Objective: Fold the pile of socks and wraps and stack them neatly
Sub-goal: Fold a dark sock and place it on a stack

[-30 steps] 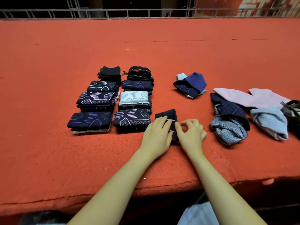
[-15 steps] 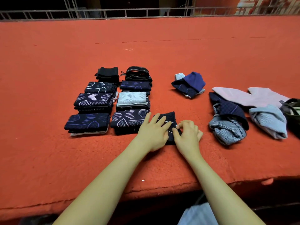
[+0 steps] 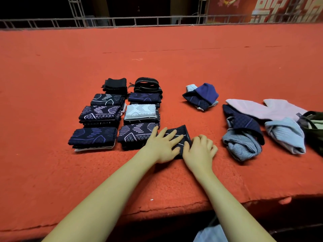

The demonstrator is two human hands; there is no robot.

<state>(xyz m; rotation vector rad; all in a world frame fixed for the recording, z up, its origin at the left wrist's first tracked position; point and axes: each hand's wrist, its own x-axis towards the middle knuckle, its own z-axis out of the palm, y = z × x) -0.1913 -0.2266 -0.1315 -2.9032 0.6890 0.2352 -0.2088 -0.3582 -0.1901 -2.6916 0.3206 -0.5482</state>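
Carpet (image 3: pixel 174 49), red, covers the whole work surface up to a metal railing (image 3: pixel 157 20) along the far edge; it serves as the reference for all items.

Folded stacks (image 3: pixel 115 114) occupy the carpet's left-centre in two columns of four, eight in total. Seven are dark; the eighth carries a pale grey patterned piece (image 3: pixel 140 110) on top, third from the far end in the right column. The far right stack is a coiled black wrap (image 3: pixel 146 83).

Unfolded items lie on the carpet's right side: one pink piece (image 3: pixel 253 108), spread flat; one navy quilted sock (image 3: pixel 244 122) over one grey striped sock (image 3: pixel 241 145); one light blue striped sock (image 3: pixel 286 135); one dark olive item (image 3: pixel 314 124) cut by the frame edge. One small blue bundle (image 3: pixel 202 96) sits apart, farther back on the carpet.

The dark sock (image 3: pixel 180 135) being worked lies near the carpet's front edge, touching the nearest right-column stack.

Left hand (image 3: pixel 162 145): fingers straight and spread, pressing flat on the dark sock.

Right hand (image 3: pixel 199 151): fingers curled under at the sock's right edge, thumb against the fabric; whether it pinches the cloth cannot be determined.
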